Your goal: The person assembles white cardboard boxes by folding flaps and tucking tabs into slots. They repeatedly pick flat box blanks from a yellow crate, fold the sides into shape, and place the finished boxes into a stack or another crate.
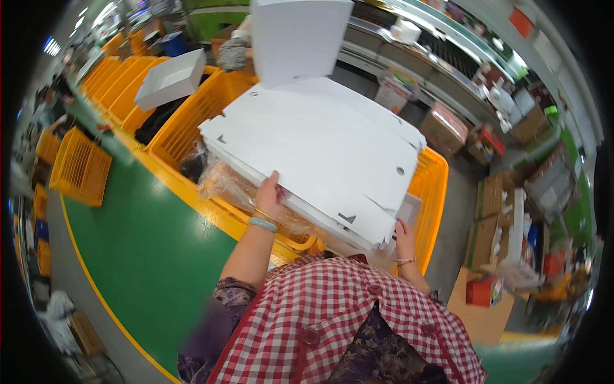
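Observation:
A stack of flat white cardboard box blanks (320,144), with notched edges and small cut-outs, lies before me across large yellow plastic baskets. My left hand (270,197) is closed on the near edge of the stack, the thumb at the top and the other fingers partly hidden. At the near right corner, my right hand (403,240) grips the stack's edge, its fingers curled in against the cardboard. A folded-up white box (300,41) stands upright at the far end of the blanks. Clear plastic wrap (230,185) hangs out below their left side.
Yellow baskets (437,198) sit under and around the stack. An open white box (171,80) rests on baskets at the back left. Another yellow basket (82,168) stands on the green floor (141,243). Cardboard cartons (444,127) are to the right, near a long conveyor-like bench (409,67).

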The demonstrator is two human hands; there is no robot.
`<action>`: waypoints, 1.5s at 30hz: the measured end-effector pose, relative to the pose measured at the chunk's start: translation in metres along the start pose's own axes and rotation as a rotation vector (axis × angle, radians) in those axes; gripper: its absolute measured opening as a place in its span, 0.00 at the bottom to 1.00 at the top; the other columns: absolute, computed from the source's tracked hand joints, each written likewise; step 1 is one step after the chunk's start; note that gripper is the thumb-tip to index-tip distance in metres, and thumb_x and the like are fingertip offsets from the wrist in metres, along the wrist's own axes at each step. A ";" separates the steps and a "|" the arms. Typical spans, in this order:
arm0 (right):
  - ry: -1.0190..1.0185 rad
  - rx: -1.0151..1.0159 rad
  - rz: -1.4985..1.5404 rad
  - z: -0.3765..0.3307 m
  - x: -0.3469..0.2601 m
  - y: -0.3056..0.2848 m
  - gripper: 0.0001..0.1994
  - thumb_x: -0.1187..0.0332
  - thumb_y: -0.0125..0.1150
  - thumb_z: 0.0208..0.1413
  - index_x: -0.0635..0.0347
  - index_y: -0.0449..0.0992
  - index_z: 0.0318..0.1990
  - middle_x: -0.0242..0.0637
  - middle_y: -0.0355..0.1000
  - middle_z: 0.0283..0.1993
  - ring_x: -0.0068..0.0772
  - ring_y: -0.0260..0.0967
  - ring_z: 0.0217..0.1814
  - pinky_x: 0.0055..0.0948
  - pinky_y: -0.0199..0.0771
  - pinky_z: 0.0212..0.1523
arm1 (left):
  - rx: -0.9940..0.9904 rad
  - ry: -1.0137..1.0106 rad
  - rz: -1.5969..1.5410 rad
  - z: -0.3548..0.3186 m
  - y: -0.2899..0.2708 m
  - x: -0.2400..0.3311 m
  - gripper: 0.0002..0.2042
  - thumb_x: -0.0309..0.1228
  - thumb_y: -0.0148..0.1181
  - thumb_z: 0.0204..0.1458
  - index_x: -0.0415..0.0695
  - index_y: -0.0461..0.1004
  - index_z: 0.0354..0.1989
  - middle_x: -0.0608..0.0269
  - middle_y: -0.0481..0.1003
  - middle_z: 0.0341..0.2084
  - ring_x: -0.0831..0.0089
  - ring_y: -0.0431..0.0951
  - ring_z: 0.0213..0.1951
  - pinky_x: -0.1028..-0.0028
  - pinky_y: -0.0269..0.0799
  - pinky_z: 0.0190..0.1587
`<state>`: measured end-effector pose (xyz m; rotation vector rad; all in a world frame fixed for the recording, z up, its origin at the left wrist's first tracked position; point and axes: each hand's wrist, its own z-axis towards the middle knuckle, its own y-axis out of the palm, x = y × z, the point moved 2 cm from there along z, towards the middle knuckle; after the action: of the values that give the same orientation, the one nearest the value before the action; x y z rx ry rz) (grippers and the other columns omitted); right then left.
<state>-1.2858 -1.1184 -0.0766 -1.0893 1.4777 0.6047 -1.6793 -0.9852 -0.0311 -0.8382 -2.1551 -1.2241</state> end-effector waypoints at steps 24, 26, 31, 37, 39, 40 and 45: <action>-0.488 0.432 0.524 -0.117 -0.052 -0.153 0.27 0.67 0.51 0.57 0.56 0.53 0.63 0.42 0.57 0.60 0.36 0.64 0.55 0.30 0.68 0.52 | -0.510 -0.351 0.181 -0.219 0.025 -0.056 0.08 0.30 0.54 0.54 0.39 0.73 0.27 0.63 0.71 0.20 0.76 0.67 0.21 0.76 0.62 0.24; -0.604 0.308 0.516 -0.135 -0.052 -0.192 0.27 0.68 0.55 0.54 0.56 0.55 0.61 0.41 0.57 0.57 0.36 0.64 0.52 0.29 0.69 0.50 | -0.563 -0.389 0.149 -0.242 0.029 -0.083 0.08 0.30 0.55 0.54 0.39 0.72 0.27 0.63 0.71 0.19 0.76 0.67 0.21 0.77 0.62 0.24; -0.760 0.179 0.161 -0.181 -0.039 -0.303 0.24 0.74 0.67 0.41 0.59 0.66 0.48 0.37 0.65 0.43 0.31 0.66 0.45 0.26 0.69 0.42 | -0.396 -0.358 0.150 -0.300 0.042 -0.167 0.08 0.31 0.53 0.56 0.38 0.71 0.33 0.64 0.70 0.22 0.74 0.67 0.22 0.76 0.64 0.27; -1.016 0.335 -0.310 -0.238 -0.078 -0.355 0.21 0.74 0.71 0.35 0.59 0.72 0.40 0.40 0.69 0.33 0.36 0.70 0.35 0.28 0.70 0.34 | -0.169 1.035 1.051 -0.408 0.073 -0.175 0.22 0.30 0.51 0.54 0.38 0.59 0.57 0.50 0.65 0.50 0.59 0.67 0.50 0.62 0.61 0.54; -1.084 0.340 -0.268 -0.246 -0.087 -0.352 0.21 0.73 0.71 0.34 0.59 0.72 0.40 0.39 0.70 0.31 0.38 0.69 0.29 0.28 0.69 0.31 | -0.390 1.393 1.317 -0.473 0.110 -0.162 0.24 0.29 0.53 0.51 0.41 0.59 0.59 0.48 0.63 0.54 0.56 0.64 0.55 0.57 0.56 0.58; -1.135 0.309 -0.279 -0.251 -0.095 -0.347 0.21 0.73 0.72 0.34 0.59 0.72 0.40 0.39 0.70 0.31 0.38 0.69 0.29 0.28 0.69 0.30 | -0.498 1.443 1.337 -0.489 0.124 -0.163 0.23 0.29 0.54 0.50 0.42 0.62 0.56 0.48 0.65 0.53 0.56 0.65 0.55 0.56 0.56 0.58; -1.239 0.121 -0.164 -0.263 -0.126 -0.331 0.19 0.73 0.69 0.39 0.60 0.73 0.42 0.39 0.72 0.33 0.37 0.70 0.29 0.28 0.71 0.30 | -0.677 1.427 1.231 -0.514 0.158 -0.150 0.13 0.28 0.54 0.47 0.40 0.74 0.42 0.53 0.74 0.43 0.57 0.72 0.47 0.55 0.57 0.57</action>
<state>-1.1312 -1.4504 0.1691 -0.5068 0.3318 0.8321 -1.3943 -1.4124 0.1881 -0.8291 0.0341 -1.1333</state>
